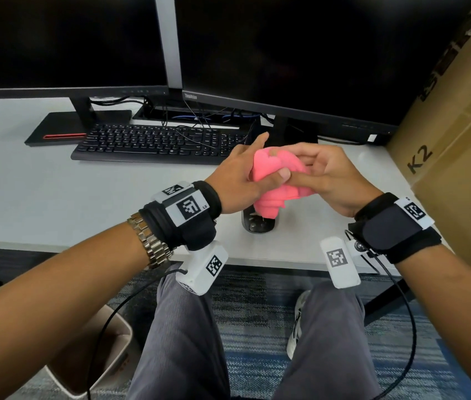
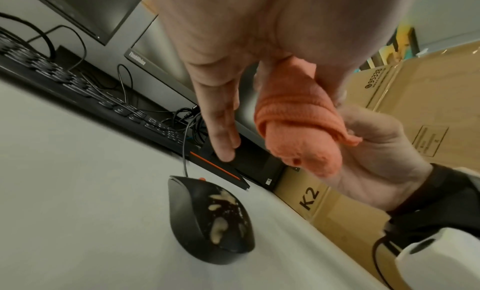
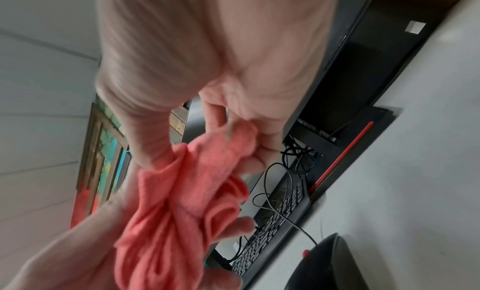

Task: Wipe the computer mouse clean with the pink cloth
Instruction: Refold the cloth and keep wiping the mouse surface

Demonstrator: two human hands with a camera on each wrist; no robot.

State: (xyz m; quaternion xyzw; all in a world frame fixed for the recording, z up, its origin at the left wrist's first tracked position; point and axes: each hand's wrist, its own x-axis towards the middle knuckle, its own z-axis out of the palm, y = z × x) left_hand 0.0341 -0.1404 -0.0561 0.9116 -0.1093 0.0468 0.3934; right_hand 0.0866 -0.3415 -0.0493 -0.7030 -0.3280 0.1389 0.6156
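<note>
Pale grey desk top (image 1: 40, 180) ran across the head view, its near edge over blue-grey patterned carpet (image 1: 257, 342). Two big black monitors (image 1: 300, 53) stood side by side at the back, screens dark, the right one's bezel marked ThinkVision. Large brown cardboard box (image 1: 465, 157) printed K2 stood against the desk's right end. Black full-size keyboard (image 1: 153, 144) lay in front of the monitors, with loose black cables behind it. Flat black monitor base with a red strip (image 1: 61, 131) sat to the keyboard's left. Beige bin (image 1: 92, 359) stood on the floor under the left forearm. Left hand (image 1: 243, 180) and right hand (image 1: 332, 177) met above the desk, clear of its surface, both gripping the bunched pink terry cloth (image 1: 277, 180): left thumb pressed across the cloth with the fingers reaching past it, right fingers curled round its far side. Cloth hung down between the hands. Black wired computer mouse (image 2: 207, 220) sat on the desk directly below the cloth, near the front edge, not touched by either hand; pale beige smears covered its top shell.
</note>
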